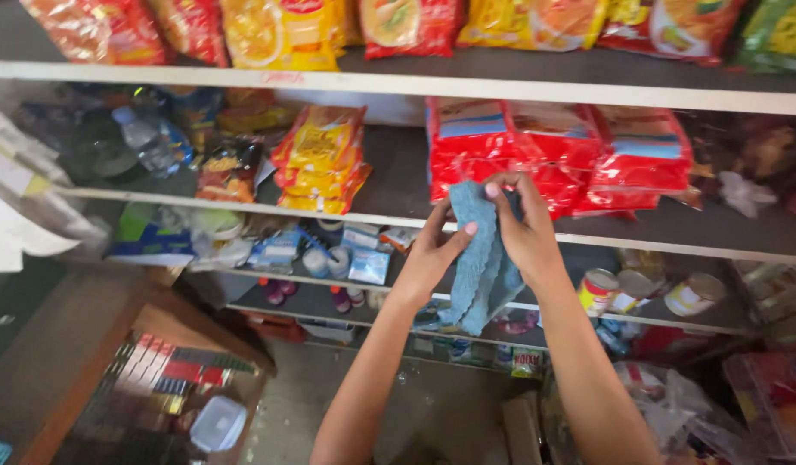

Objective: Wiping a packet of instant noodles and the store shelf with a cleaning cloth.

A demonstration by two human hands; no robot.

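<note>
Both my hands hold a blue cloth (pixel 479 258) up in front of the shop shelves. My left hand (pixel 436 253) grips its left edge with the thumb pressed on the fabric. My right hand (pixel 525 226) pinches its top right part, fingers curled over it. The cloth hangs down in folds below the two hands. Behind it on the middle shelf (pixel 398 200) are stacks of red packets (pixel 560 153).
Yellow and orange packets (pixel 322 160) and a plastic bottle (pixel 145 139) are on the middle shelf. Snack bags (pixel 277 31) line the top shelf. Tins (pixel 597 291) and small boxes (pixel 368 265) fill lower shelves. A wooden counter (pixel 139 379) with a plastic tub stands at lower left.
</note>
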